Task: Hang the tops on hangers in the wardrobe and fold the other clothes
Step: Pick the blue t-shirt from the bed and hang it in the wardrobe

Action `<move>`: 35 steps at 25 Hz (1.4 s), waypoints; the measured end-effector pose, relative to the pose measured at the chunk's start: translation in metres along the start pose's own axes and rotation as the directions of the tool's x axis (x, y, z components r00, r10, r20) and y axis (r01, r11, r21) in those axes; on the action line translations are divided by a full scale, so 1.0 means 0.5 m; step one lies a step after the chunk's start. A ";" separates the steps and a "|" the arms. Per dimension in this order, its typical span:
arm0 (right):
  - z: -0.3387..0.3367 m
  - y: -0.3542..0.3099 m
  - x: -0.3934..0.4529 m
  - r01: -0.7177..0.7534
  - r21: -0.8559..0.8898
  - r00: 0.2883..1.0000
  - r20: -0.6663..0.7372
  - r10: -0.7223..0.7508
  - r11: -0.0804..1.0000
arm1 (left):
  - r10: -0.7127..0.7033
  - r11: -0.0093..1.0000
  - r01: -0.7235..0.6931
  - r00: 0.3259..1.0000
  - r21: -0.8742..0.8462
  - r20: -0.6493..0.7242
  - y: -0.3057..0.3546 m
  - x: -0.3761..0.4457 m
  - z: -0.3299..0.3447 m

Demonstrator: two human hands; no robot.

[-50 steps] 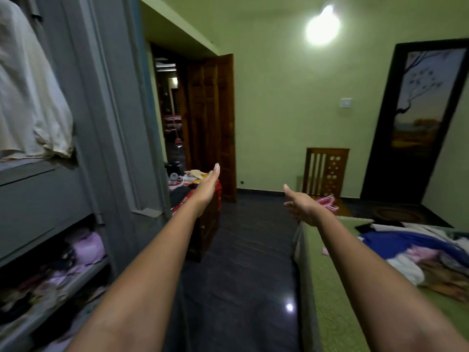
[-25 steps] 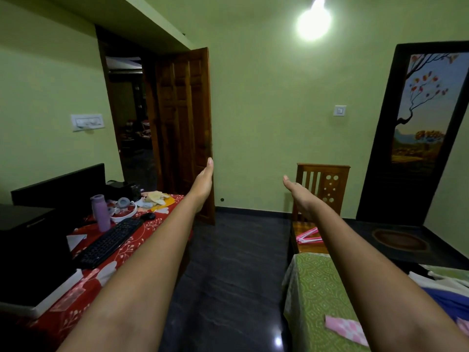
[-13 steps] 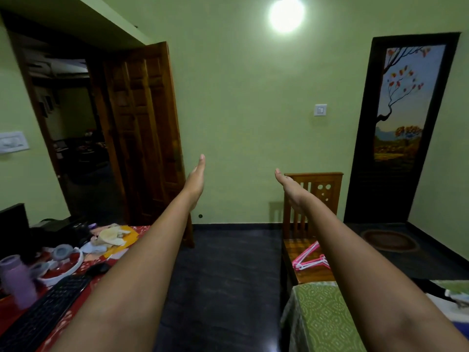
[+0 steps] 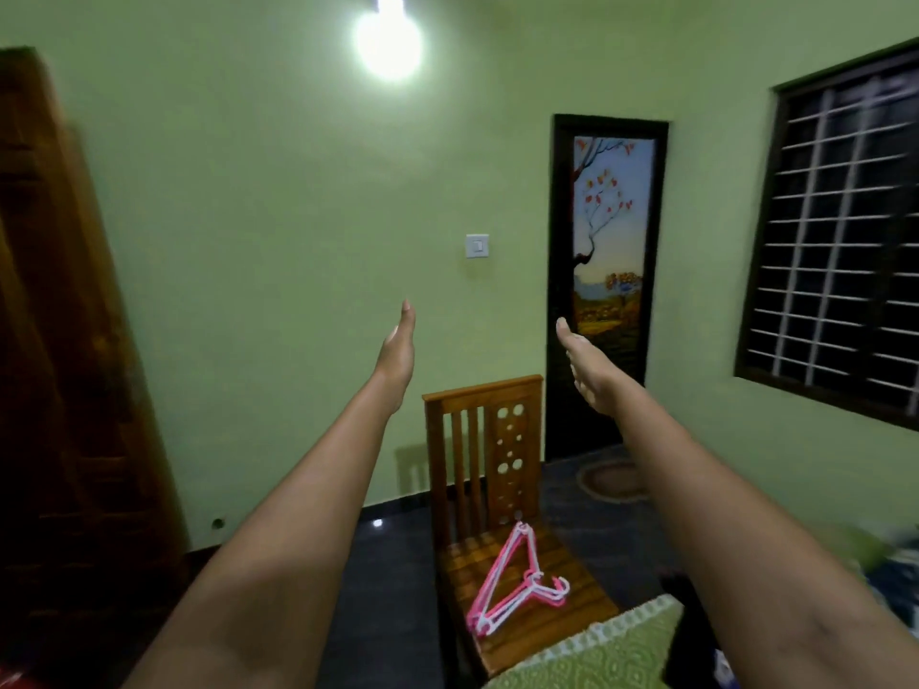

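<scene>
2 hands, left (image 4: pixel 398 353) & right (image 4: pixel 587 368), grip released; hangers (image 4: pixel 512 579) on 1 chair (image 4: pixel 480 440).

Glossy wooden chair (image 4: pixel 502 494), smooth plastic hangers (image 4: pixel 512 584), glossy dark floor (image 4: pixel 393 579).

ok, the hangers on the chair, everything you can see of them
The hangers are a small bunch of thin pink and white ones, plastic by the look, lying flat and overlapping on the seat of the wooden chair. Their hooks point right, toward the seat's right edge. The exact count is unclear. Only the seat touches them; both hands are held up in the air, well above.
</scene>
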State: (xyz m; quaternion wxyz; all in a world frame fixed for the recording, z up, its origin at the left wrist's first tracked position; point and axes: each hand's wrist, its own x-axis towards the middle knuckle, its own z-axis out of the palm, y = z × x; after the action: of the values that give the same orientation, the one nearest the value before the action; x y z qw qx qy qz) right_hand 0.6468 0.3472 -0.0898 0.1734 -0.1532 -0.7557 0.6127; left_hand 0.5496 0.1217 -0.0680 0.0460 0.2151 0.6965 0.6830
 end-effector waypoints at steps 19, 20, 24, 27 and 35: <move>-0.367 0.010 -0.303 -0.184 0.064 0.315 -0.942 0.120 0.981 | 0.292 0.955 -0.061 0.374 -0.290 0.880 0.059 0.165 0.707; -0.357 0.012 -0.306 -0.201 0.058 0.311 -0.943 0.120 0.978 | 0.282 0.958 -0.063 0.362 -0.279 0.889 0.053 0.165 0.713; -0.349 0.062 -0.304 -0.265 0.099 0.276 -0.945 0.173 0.959 | 0.228 0.972 -0.025 0.342 -0.234 0.912 -0.001 0.172 0.746; -0.372 0.117 -0.309 -0.305 0.166 0.247 -0.937 0.247 0.938 | 0.135 0.989 0.004 0.349 -0.145 0.927 -0.055 0.169 0.783; -0.571 0.386 -0.300 -0.463 0.343 0.218 -0.850 0.480 0.817 | -0.113 0.993 0.008 0.399 0.120 0.910 -0.258 0.141 1.005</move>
State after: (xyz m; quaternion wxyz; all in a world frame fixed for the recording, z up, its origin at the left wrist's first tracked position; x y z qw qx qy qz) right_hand 0.9125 0.5687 -0.2358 0.3651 -0.6820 -0.4435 0.4526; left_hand 0.6351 0.6190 -0.2085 0.4336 0.5301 0.5970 0.4178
